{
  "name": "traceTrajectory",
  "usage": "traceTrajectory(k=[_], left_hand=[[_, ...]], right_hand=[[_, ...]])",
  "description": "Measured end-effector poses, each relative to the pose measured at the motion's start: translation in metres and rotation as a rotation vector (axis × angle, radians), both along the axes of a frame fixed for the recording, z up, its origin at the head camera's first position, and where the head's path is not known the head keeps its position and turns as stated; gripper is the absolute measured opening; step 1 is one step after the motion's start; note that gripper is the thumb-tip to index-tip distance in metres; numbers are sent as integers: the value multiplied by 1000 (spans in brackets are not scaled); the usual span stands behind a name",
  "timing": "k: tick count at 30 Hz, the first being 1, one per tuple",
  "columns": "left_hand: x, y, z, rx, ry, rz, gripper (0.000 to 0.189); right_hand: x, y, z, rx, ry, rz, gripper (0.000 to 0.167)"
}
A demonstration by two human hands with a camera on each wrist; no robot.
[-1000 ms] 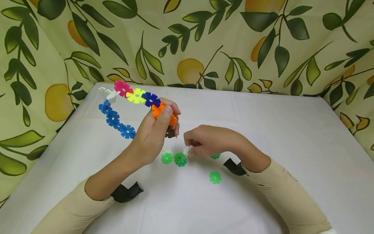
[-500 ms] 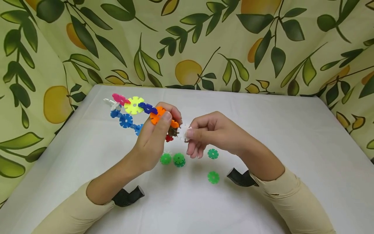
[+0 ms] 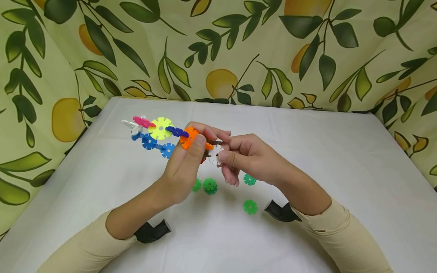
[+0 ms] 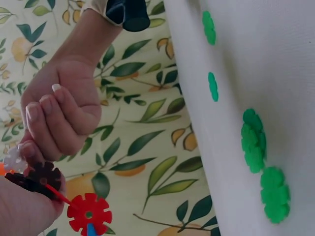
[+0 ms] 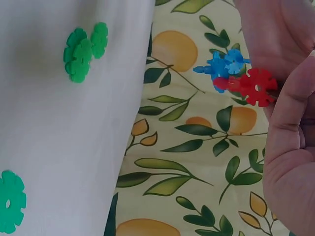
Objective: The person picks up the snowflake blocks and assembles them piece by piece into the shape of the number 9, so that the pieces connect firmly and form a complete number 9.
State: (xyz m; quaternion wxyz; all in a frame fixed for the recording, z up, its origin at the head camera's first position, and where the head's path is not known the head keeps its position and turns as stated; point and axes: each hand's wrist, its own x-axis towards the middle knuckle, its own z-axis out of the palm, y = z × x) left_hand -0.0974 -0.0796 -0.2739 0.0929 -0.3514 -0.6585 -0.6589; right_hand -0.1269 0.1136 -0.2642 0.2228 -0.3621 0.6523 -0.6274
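Note:
My left hand [image 3: 181, 170] holds a curved chain of slotted snowflake discs above the table, its thumb on an orange disc [image 3: 189, 138]. From there the chain runs left through a dark blue disc [image 3: 176, 131], a yellow disc [image 3: 161, 128], a pink one, white ones and several blue discs [image 3: 149, 141]. My right hand [image 3: 254, 157] pinches a white disc [image 3: 215, 155] between thumb and finger, right at the chain's brown disc [image 4: 44, 177]. Fingertips of both hands meet there and partly cover the joint. A red disc [image 4: 88, 215] hangs below in the left wrist view.
Several green discs lie on the white-covered table [image 3: 307, 159]: a stacked pair [image 3: 209, 185], one partly behind the left hand, and two single discs [image 3: 250, 207] to the right. A patterned curtain [image 3: 222, 49] stands behind. Black devices [image 3: 153, 231] sit at both wrists.
My right hand has lifted the white disc from the table and brought it up against the brown end of the chain. The chain's far side has dipped and turned in my left hand.

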Motion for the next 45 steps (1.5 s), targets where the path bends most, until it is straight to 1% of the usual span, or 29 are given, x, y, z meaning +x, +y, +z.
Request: traceTrajectory(k=[6, 9, 12, 15, 19, 20, 21, 24, 27, 28, 30, 32, 33, 35, 38, 40, 41, 42, 45], left_hand=[[0, 3, -3, 13, 3, -21, 30], [1, 4, -3, 15, -1, -52, 31], [1, 5, -3, 23, -20, -96, 33], [1, 6, -3, 18, -30, -118, 35], [0, 5, -2, -8, -25, -95, 39], [0, 3, -1, -19, -30, -93, 38], [0, 2, 0, -28, -45, -104, 36], [3, -6, 7, -133, -73, -91, 28], [6, -15, 17, -262, -47, -60, 28], [6, -18, 20, -302, -26, -33, 29], [6, -23, 25, -319, 6, -9, 29], [5, -26, 28, -308, 19, -1, 30], [4, -27, 29, -302, 21, 1, 31], [4, -29, 30, -292, 10, -7, 33], [4, -28, 29, -256, -26, -49, 38], [4, -27, 28, -237, -41, -74, 40], [4, -26, 27, -227, -48, -83, 42], [4, -26, 27, -224, -50, -88, 42], [5, -25, 26, -240, -45, -86, 42]], right_hand=[[3, -1, 1, 23, 26, -25, 24], [4, -2, 1, 23, 30, -33, 24], [4, -2, 1, 35, 37, -37, 25], [4, -2, 0, 35, 38, -34, 26], [3, -1, -1, -5, 52, -24, 24], [3, -1, -2, -16, 52, -23, 23], [2, -1, -2, -25, 54, -22, 24], [-1, 0, -3, -40, 53, -28, 27], [-10, 2, -5, -35, 61, -25, 34], [-14, 3, -6, -21, 59, -20, 35], [-24, 5, -11, 29, 49, -6, 35], [-33, 7, -19, 122, 61, 11, 30], [-36, 6, -23, 186, 81, 25, 26], [-40, 2, -32, 333, 158, 55, 17], [-36, -14, -40, 560, 279, 75, 4], [-32, -27, -42, 689, 319, 62, 14], [-30, -34, -42, 742, 322, 55, 17], [-30, -40, -43, 780, 330, 45, 18], [-32, -57, -46, 857, 356, 48, 12]])
